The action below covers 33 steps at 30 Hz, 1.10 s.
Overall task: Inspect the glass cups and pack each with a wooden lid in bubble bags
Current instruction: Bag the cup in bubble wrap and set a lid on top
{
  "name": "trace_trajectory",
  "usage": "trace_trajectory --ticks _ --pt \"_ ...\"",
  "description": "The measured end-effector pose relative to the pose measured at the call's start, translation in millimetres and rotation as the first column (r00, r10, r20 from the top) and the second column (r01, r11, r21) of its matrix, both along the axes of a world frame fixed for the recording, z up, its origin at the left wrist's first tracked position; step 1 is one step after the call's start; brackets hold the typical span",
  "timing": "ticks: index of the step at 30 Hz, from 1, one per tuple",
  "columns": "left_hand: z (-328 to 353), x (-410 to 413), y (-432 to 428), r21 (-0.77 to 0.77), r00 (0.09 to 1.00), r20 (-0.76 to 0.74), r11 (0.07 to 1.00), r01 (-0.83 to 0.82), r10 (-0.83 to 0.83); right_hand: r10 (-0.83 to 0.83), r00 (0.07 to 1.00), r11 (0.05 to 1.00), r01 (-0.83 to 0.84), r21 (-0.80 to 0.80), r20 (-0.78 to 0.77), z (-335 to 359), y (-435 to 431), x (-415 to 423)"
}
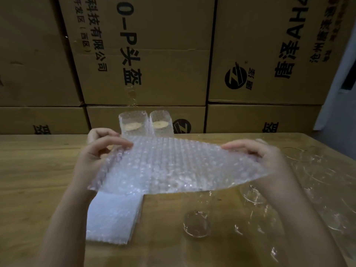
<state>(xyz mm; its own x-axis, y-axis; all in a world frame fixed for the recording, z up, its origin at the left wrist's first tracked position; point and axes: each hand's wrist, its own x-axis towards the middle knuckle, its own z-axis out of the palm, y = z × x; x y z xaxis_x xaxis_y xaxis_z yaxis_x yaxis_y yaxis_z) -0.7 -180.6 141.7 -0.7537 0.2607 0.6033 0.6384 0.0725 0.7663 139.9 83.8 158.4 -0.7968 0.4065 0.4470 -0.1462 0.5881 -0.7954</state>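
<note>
The left grip [100, 151] pinches the left edge of a bubble bag [173, 166] between thumb and curled fingers. The right grip [256, 153] clasps the bag's right edge, with the fingers lying on top. Between them the bag is held up above the wooden bench [34, 170], spread out wide and nearly flat. Under its near-left corner a stack of bubble bags [113, 216] lies flat on the bench. At the far edge of the bench, just behind the held bag, two packed cups [133, 120] stand side by side and touching. Each is wrapped in bubble film, with a round wooden lid [159, 124] showing through. Bare glass cups [196, 223] stand on the bench, one near the front middle and more crowded toward the right edge; in the dim light I cannot tell how many. A wall of printed cardboard boxes [146, 54] rises behind the bench
</note>
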Motion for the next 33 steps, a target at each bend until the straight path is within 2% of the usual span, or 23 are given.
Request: trace_trajectory --ticks 3,5,7,11,14,16,17,20,22,25,27,29,31,33 --pt "0.1 1.6 0.6 -0.05 0.994 -0.081 0.996 -0.079 0.075 0.053 0.999 0.997 -0.053 -0.048 0.01 -1.6 -0.4 2.3" --pt "-5.3 -1.3 -1.8 -0.028 0.997 -0.03 0.997 -0.07 0.069 0.084 0.996 0.989 -0.084 -0.121 -0.008 -2.3 -1.4 0.9" --pt "-5.5 1.2 -6.1 0.008 0.998 0.058 1.0 0.018 -0.018 0.108 0.993 0.96 -0.119 -0.254 -0.055 -0.2 -2.9 -0.5" --pt "-9.1 -4.2 -13.1 0.049 0.989 0.122 0.996 0.078 -0.084 0.177 0.977 0.797 -0.213 -0.565 -0.118 3.1 -1.6 -1.3" --pt "-11.1 -9.0 -14.1 0.193 0.96 0.185 0.966 0.174 -0.21 0.228 0.958 0.682 -0.283 -0.674 -0.171 2.9 3.7 -1.0" --pt "-12.0 -11.8 -14.6 0.221 0.957 0.172 0.955 0.196 -0.236 0.281 0.933 0.611 -0.354 -0.708 -0.224 1.1 5.7 -3.0" --pt "-12.9 -12.7 -15.0 0.203 0.962 0.166 0.962 0.183 -0.217 0.291 0.928 0.61 -0.366 -0.703 -0.231 -0.2 5.7 -4.1" --pt "-15.6 -13.2 -14.3 0.122 0.969 0.202 0.985 0.12 -0.143 0.279 0.939 0.701 -0.343 -0.625 -0.202 -4.7 2.6 -8.4" --pt "-17.1 -15.3 -11.5 0.017 0.972 0.235 1.0 0.021 -0.024 0.273 0.941 0.751 -0.337 -0.567 -0.198 -5.8 -1.0 -10.7" --pt "-8.1 -8.6 1.2 -0.234 0.952 0.085 0.935 -0.267 0.293 0.233 0.955 0.844 -0.291 -0.45 -0.181 -7.4 -7.6 -14.1" --pt "1.0 4.4 13.4 -0.293 0.936 -0.042 0.892 -0.345 0.348 0.213 0.967 0.902 -0.25 -0.352 -0.141 -8.7 -15.9 -16.8" --pt "9.6 21.2 25.8 -0.331 0.965 -0.079 0.906 -0.263 0.251 0.219 0.969 0.924 -0.245 -0.294 -0.118 -11.0 -26.1 -19.0" --pt "17.7 40.6 37.8 -0.356 0.998 0.036 0.934 -0.031 0.047 0.236 0.966 0.933 -0.256 -0.253 -0.107 -13.1 -36.7 -21.1" --pt "22.6 55.6 46.1 -0.341 0.973 0.191 0.921 0.189 -0.129 0.257 0.958 0.935 -0.28 -0.218 -0.127 -14.5 -46.5 -23.2"
